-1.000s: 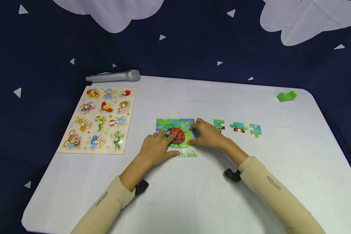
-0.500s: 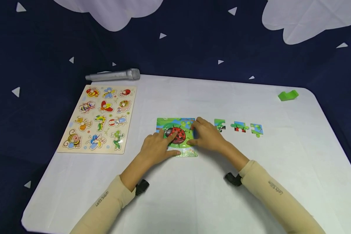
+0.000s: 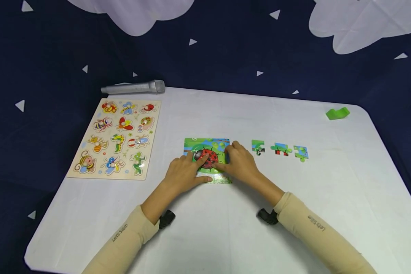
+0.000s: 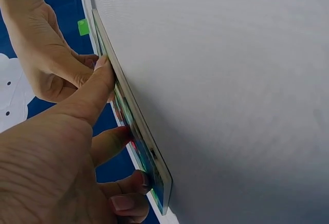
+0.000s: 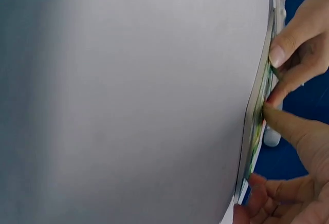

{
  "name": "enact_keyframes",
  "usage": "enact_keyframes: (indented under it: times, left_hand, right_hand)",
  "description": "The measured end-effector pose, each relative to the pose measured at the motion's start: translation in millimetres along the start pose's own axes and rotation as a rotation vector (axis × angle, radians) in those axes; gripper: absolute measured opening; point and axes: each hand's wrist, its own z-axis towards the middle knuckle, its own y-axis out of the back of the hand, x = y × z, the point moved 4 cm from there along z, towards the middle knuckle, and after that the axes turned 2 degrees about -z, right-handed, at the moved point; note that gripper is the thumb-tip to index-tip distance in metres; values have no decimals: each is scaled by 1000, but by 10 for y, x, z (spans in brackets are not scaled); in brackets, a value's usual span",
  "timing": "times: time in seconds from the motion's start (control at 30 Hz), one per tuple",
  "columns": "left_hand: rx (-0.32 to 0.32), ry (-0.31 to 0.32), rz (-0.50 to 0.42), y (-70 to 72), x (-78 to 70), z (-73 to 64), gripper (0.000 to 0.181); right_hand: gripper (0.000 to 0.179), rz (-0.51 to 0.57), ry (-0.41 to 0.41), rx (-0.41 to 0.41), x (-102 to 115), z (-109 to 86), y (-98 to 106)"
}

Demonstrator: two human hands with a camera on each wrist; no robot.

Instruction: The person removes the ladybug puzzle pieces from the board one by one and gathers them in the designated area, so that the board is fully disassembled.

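A small jigsaw puzzle [image 3: 207, 142] with a red ladybug on green lies flat mid-table. My left hand [image 3: 182, 173] rests on its left side in the head view, fingertips on the picture and thumb on the front edge. From the right, my right hand [image 3: 241, 161] touches it, thumb on the picture beside the ladybug and fingers at the right edge. Both thumbs also touch the thin board in the right wrist view, where my right hand [image 5: 303, 167] spreads its thumb from its fingers. Part of the picture is hidden under the hands.
Three loose jigsaw pieces, the left one [image 3: 258, 147], middle one [image 3: 281, 148] and right one [image 3: 301, 153], lie right of the puzzle. A wooden insect peg board [image 3: 123, 131] is at left, a silver microphone [image 3: 133, 88] behind it. A green block [image 3: 337, 113] sits far right.
My right thumb has slid left across the picture toward the ladybug, and the right wrist has shifted slightly left and nearer. The left hand stays in place on the puzzle.
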Motion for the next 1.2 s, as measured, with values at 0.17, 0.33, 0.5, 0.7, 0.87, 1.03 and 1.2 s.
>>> enact_keyframes:
  times: [0.17,0.33,0.5,0.7,0.87,1.03,1.2]
  left_hand:
    - [3,-1,8,-8,-6,4,80]
    - [10,2,0,-19,0,0,81]
    - [4,2,-10,-32,7,4,81]
    - [-3,-1,-13,-39,14,4,81]
    - [-1,-1,-8,-41,8,7,80]
    - [-1,-1,-7,-38,8,7,81]
    - [8,7,-19,-40,17,4,81]
  right_hand:
    - [56,-28,-4,-36,43,-32,7]
    - [50,-86,17,-78,76,-47,23]
    - [50,-90,25,-90,58,-47,36]
    - [53,-17,31,-43,-9,-23,59]
    - [54,20,68,-10,-48,6,64]
    - [49,25,130,11,-40,36,74]
    - [45,25,195,42,-22,82,70]
